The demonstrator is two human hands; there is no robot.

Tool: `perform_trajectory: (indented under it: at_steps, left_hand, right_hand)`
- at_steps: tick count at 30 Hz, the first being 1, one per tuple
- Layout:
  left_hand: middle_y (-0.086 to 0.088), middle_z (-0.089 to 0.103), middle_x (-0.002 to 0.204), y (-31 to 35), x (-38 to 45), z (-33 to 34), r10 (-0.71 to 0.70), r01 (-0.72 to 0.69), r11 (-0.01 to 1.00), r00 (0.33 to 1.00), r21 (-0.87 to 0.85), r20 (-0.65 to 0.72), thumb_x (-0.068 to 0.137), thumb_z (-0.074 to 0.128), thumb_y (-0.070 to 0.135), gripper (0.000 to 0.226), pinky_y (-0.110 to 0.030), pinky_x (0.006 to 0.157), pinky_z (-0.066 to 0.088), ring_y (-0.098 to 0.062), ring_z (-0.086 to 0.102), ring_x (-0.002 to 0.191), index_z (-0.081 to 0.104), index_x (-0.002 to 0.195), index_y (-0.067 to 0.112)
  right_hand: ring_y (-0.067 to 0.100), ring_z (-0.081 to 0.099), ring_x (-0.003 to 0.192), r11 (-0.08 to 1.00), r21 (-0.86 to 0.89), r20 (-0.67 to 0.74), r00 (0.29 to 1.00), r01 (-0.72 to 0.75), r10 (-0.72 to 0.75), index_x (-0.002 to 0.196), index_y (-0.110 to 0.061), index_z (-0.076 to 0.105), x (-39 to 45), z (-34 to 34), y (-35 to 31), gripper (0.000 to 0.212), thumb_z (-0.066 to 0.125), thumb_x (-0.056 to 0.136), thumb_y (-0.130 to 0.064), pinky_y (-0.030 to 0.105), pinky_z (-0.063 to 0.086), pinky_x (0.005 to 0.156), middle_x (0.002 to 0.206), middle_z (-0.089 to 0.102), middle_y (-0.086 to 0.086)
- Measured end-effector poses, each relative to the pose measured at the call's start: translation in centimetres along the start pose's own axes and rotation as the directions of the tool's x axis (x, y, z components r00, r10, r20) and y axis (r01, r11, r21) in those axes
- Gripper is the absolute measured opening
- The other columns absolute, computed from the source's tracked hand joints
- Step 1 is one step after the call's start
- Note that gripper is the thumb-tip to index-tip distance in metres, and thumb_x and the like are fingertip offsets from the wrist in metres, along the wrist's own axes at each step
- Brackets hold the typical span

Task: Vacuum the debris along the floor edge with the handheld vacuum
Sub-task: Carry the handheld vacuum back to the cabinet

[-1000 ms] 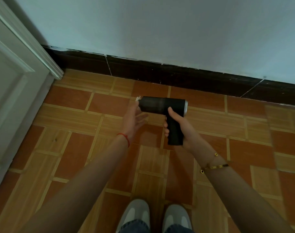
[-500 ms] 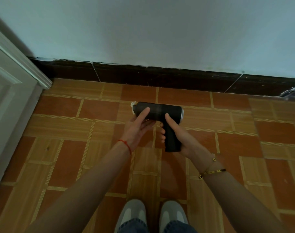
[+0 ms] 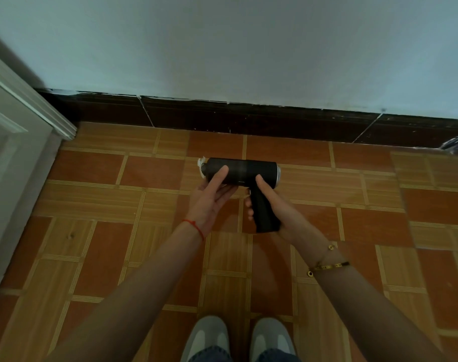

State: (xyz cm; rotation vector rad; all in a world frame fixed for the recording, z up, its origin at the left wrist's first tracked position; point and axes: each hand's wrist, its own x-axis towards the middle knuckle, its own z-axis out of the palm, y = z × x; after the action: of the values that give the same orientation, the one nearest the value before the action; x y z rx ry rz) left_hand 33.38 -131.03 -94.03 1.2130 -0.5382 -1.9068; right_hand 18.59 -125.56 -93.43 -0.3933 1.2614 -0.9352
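Note:
A black handheld vacuum (image 3: pixel 244 170) with a pistol grip hangs above the tiled floor in the middle of the head view, its barrel lying sideways with the nozzle end to the left. White debris (image 3: pixel 201 162) clings at that left end. My right hand (image 3: pixel 271 205) is closed around the grip. My left hand (image 3: pixel 212 198) cups the barrel from below, one finger laid up its side. Beyond the vacuum the orange-brown floor meets a dark skirting board (image 3: pixel 248 118) under a pale wall.
A white door and its frame (image 3: pixel 21 142) fill the left side. My two grey shoes (image 3: pixel 238 338) stand at the bottom centre. A bluish object (image 3: pixel 457 141) pokes in at the right edge beside the skirting board.
My left hand has moved from the nozzle tip onto the underside of the barrel. The vacuum sits a little lower and nearer to me in the view.

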Motion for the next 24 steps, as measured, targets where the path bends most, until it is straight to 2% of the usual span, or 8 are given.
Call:
perform_trajectory:
  at_steps: [4,7,12,17,20,24]
  left_hand:
    - [-0.017,0.069,0.121,0.9,0.8,-0.1,-0.010,0.010,1.000,1.000,0.009,-0.019,0.090,0.068,0.021,0.035,-0.033,0.097,0.056,-0.024,0.069,0.111,0.061,0.122,0.008]
    - [-0.015,0.070,0.118,2.3,0.6,0.5,-0.021,0.021,1.000,0.999,0.002,-0.030,0.091,0.067,0.019,0.025,-0.035,0.098,0.055,-0.024,0.069,0.111,0.063,0.115,0.012]
    - [-0.017,0.070,0.119,6.9,-2.8,3.6,-0.045,0.045,0.999,0.996,0.008,-0.071,0.091,0.068,0.021,0.028,-0.030,0.092,0.058,-0.025,0.070,0.109,0.062,0.117,0.010]
    - [-0.020,0.067,0.123,14.7,-9.9,9.3,-0.034,0.033,0.999,0.995,-0.012,-0.094,0.092,0.067,0.019,0.044,-0.030,0.089,0.059,-0.027,0.069,0.111,0.055,0.131,0.002]
    - [-0.021,0.066,0.123,20.8,-15.7,13.3,-0.042,0.038,0.999,0.993,-0.038,-0.109,0.093,0.065,0.018,0.043,-0.029,0.088,0.059,-0.028,0.068,0.111,0.054,0.131,0.000]
    - [-0.022,0.068,0.121,29.5,-24.8,19.0,-0.022,0.015,0.998,0.993,-0.059,-0.119,0.093,0.066,0.017,0.042,-0.032,0.090,0.059,-0.027,0.070,0.107,0.056,0.129,0.000]
  right_hand:
    - [0.016,0.060,0.062,1.000,0.019,0.001,1.000,-0.002,0.002,0.120,-0.002,0.056,0.9,0.4,-0.4,0.062,0.062,0.085,-0.052,0.028,0.054,0.065,0.076,0.066,0.005]
    - [0.016,0.061,0.063,0.999,0.029,-0.009,1.000,-0.014,0.014,0.122,-0.002,0.056,0.5,1.2,-1.7,0.063,0.062,0.085,-0.052,0.027,0.054,0.064,0.077,0.066,0.005]
    - [0.016,0.062,0.063,0.999,0.026,-0.023,0.999,-0.043,0.044,0.121,-0.001,0.057,-3.6,3.4,-6.4,0.062,0.061,0.086,-0.052,0.027,0.055,0.065,0.078,0.066,0.005]
    - [0.018,0.062,0.064,0.999,0.005,-0.047,0.998,-0.037,0.037,0.119,0.000,0.057,-11.7,6.7,-15.1,0.059,0.061,0.088,-0.049,0.028,0.055,0.064,0.080,0.065,0.008]
    - [0.020,0.063,0.065,0.999,-0.044,-0.074,0.997,-0.024,0.020,0.115,0.000,0.059,-18.0,9.5,-21.3,0.056,0.062,0.088,-0.049,0.031,0.055,0.065,0.081,0.066,0.010]
    - [0.021,0.061,0.059,0.997,-0.078,-0.084,0.996,-0.026,0.020,0.100,-0.003,0.062,-27.7,14.1,-30.6,0.044,0.059,0.091,-0.045,0.032,0.055,0.063,0.075,0.064,0.011]
